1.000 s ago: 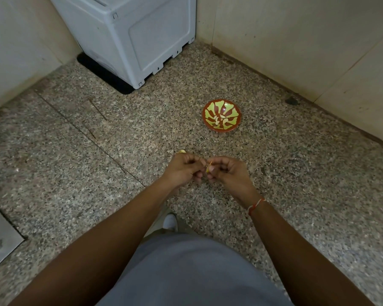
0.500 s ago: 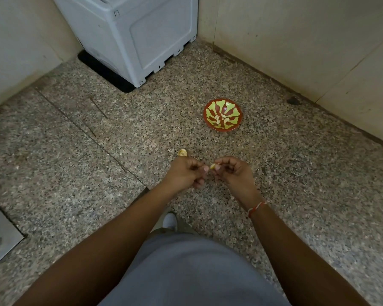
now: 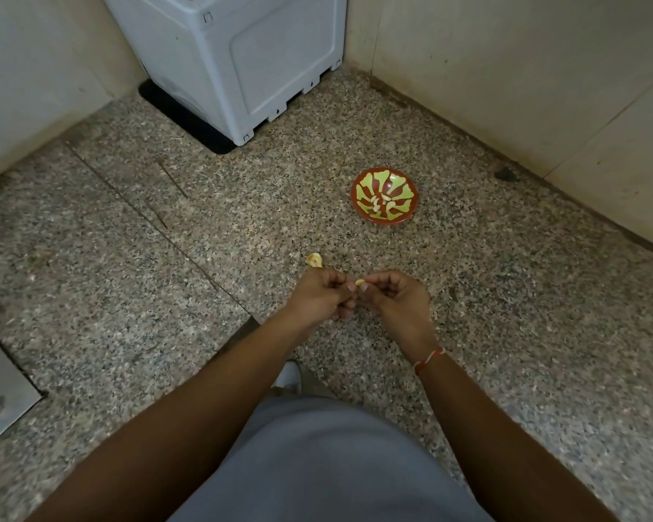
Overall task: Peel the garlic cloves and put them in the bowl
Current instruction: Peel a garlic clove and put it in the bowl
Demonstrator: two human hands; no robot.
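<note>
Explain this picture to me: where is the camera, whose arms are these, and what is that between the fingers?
There is no machine here. A person wears a wide-angle camera on the head, so you look down along their own two bare arms at the floor.

The left hand and the right hand meet in front of the body. Between their fingertips is a small pale garlic clove, pinched by the right hand; it looks as if it is being peeled. What the left hand grips is too small to tell.

On the speckled floor, further away, stands a red and green bowl with a few pale cloves in it. Just beyond the left hand lies a yellowish scrap, perhaps skin or another clove. A grey appliance stands in the corner.
</note>
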